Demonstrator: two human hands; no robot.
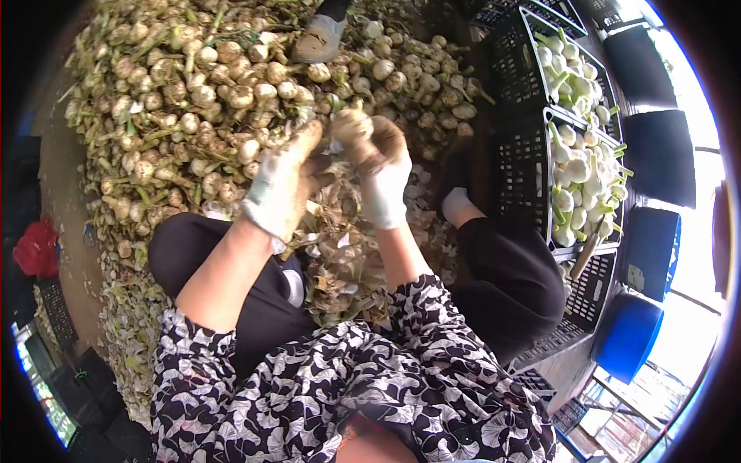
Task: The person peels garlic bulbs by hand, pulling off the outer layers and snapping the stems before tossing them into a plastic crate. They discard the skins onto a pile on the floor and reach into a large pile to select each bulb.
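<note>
My left hand (282,184), in a soiled white work glove, is raised over the peelings with its fingers stretched out and nothing visible in it. Close beside it, my right hand (384,171), gloved the same way, has its fingers bent round a garlic bulb (353,127). The bulb and fingertips are blurred by motion. Beyond both hands spreads a big heap of dirty garlic bulbs (231,96) with stems. Dry garlic skins (340,258) cover the floor between my legs, below my hands.
At my right stand black plastic crates (525,162), two of them filled with cleaner, whiter garlic (587,181). Blue barrels (629,336) line the far right. A shoe (319,40) rests on the heap at the top. A red bag (36,248) lies at the far left.
</note>
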